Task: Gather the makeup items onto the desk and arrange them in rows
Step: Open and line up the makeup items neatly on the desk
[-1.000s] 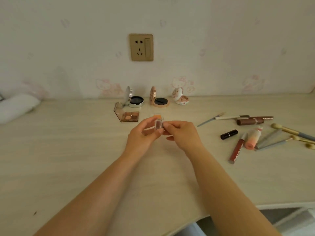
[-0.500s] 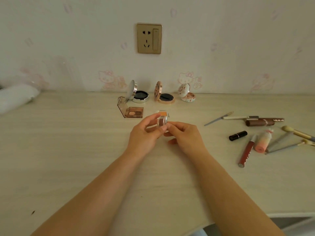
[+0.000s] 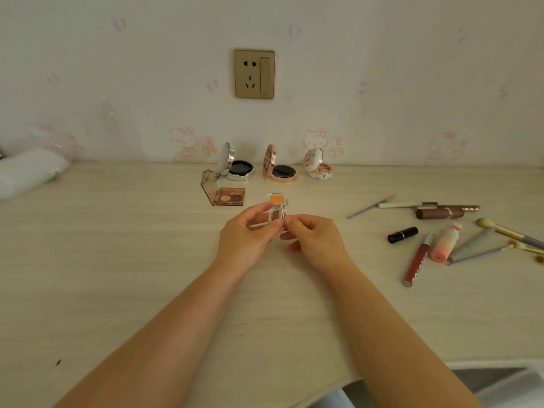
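My left hand and my right hand together pinch a small clear square case with brown powder, just above the desk. Behind it lies a similar clear case with orange powder. An open brown eyeshadow palette sits to the left of that. Along the wall stand three open round compacts: silver, gold and white floral. At the right lie a black lipstick, a red lip gloss, a pink tube, a brown tube and several brushes.
A white soft bundle rests at the far left against the wall. A gold wall socket is above the compacts. The desk's front edge curves off at the lower right.
The view has shifted slightly. Both hands stay together on the clear case, turning it a little between the fingertips. Nothing else on the desk has moved.
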`<control>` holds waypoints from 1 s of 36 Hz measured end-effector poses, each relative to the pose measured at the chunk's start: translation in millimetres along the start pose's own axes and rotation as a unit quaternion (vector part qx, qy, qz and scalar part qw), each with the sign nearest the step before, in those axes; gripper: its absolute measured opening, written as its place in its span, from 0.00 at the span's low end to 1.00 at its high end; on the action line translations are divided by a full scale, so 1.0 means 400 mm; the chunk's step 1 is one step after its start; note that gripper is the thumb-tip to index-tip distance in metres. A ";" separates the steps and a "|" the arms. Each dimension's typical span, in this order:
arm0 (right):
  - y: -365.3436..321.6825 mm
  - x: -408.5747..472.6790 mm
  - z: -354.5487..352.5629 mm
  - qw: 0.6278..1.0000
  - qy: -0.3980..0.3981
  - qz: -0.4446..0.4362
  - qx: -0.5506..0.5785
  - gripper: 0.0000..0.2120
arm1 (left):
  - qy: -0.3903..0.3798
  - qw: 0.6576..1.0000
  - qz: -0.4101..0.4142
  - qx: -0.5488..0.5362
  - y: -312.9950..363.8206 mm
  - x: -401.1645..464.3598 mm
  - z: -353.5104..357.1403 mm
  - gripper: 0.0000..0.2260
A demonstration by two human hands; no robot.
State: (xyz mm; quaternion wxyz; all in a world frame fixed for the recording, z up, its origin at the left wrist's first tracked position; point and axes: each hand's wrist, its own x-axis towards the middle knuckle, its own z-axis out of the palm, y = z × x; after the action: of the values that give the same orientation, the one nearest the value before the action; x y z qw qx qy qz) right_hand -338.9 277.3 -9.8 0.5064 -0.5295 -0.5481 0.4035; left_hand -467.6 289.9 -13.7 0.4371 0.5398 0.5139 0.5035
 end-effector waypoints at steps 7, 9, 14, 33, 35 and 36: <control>-0.002 -0.001 -0.001 1.000 -0.004 -0.002 -0.008 0.09 | 0.004 1.000 -0.001 0.014 -0.002 0.000 0.001 0.16; -0.001 -0.001 -0.001 1.000 -0.003 -0.002 -0.009 0.10 | 0.009 1.000 0.000 0.009 -0.004 0.002 0.001 0.16; -0.003 0.000 0.000 1.000 0.002 0.001 -0.003 0.12 | 0.017 1.000 -0.001 -0.018 -0.008 0.006 0.002 0.15; 0.014 0.016 0.003 0.999 0.044 0.027 0.010 0.14 | 0.012 0.990 -0.024 -0.138 0.005 0.007 -0.010 0.12; 0.016 0.016 0.003 0.999 0.046 0.025 0.017 0.13 | 0.016 0.990 -0.021 -0.139 0.003 0.010 -0.008 0.11; 0.016 0.015 0.004 0.998 0.047 0.024 0.023 0.13 | 0.018 0.990 -0.020 -0.139 0.002 0.011 -0.007 0.10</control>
State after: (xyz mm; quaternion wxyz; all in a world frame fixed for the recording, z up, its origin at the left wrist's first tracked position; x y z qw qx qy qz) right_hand -338.7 284.2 -15.4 0.5336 -0.5491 -0.5013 0.4031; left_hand -470.4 293.9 -12.3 0.5083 0.4542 0.4575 0.5710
